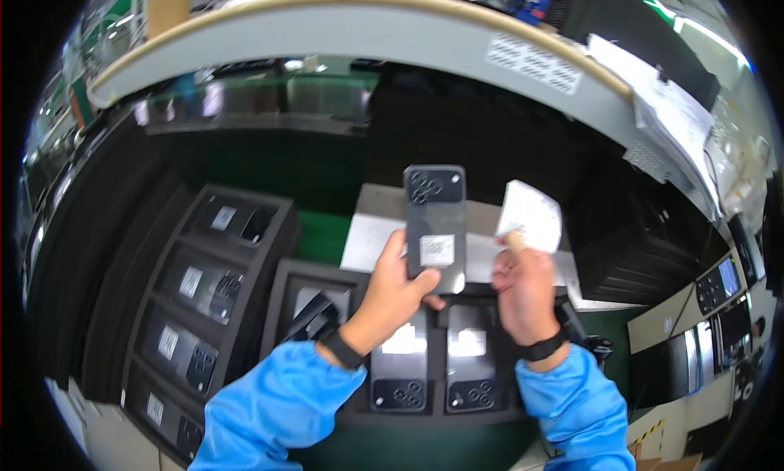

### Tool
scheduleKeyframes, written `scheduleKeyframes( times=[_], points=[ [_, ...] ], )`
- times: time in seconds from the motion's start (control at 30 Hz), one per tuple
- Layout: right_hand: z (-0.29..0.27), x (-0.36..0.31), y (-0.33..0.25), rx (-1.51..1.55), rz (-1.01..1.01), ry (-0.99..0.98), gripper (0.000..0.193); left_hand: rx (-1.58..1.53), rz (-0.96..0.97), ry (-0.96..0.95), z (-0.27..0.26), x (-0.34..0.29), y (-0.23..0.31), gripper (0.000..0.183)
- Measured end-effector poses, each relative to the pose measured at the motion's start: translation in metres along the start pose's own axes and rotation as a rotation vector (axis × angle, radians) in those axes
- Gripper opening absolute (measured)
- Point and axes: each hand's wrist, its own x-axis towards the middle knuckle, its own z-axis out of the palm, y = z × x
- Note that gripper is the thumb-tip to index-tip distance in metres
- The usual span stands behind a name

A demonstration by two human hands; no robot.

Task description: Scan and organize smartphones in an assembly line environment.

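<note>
My left hand (385, 298) is closed around a dark smartphone (435, 222), thumb across its lower edge. The phone's back faces up, showing a camera block at the top and a white label lower down. To the right, my right hand (527, 295) pinches a white sheet (532, 215), paper or cloth, I cannot tell which. Beneath both hands lies a black foam tray (278, 308). Two more phones, a left one (398, 361) and a right one (471, 361), rest in its slots with their camera blocks toward me.
Another black foam tray (286, 222) on the left holds several labelled phones. A pale metallic plate (371, 226) lies beyond the near tray. Dark foam stacks (629, 242) rise at the right. A grey shelf edge (327, 30) spans the back, with papers (674, 120) hanging at its right end.
</note>
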Motion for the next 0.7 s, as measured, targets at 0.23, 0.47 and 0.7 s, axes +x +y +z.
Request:
scheduleKeyframes(
  times=[0.23, 0.47, 0.7],
  points=[
    [0.0, -0.014, 0.013, -0.011, 0.058, -0.113, 0.019, 0.01, -0.031, 0.017, 0.012, 0.002, 0.007, 0.047],
    [-0.003, -0.015, 0.015, 0.012, 0.172, -0.133, 0.016, 0.058, -0.04, -0.002, 0.014, 0.005, 0.012, 0.047],
    [-0.002, -0.015, 0.022, 0.042, 0.217, -0.11, 0.016, 0.068, -0.033, 0.017, 0.015, 0.003, 0.011, 0.053]
  ],
)
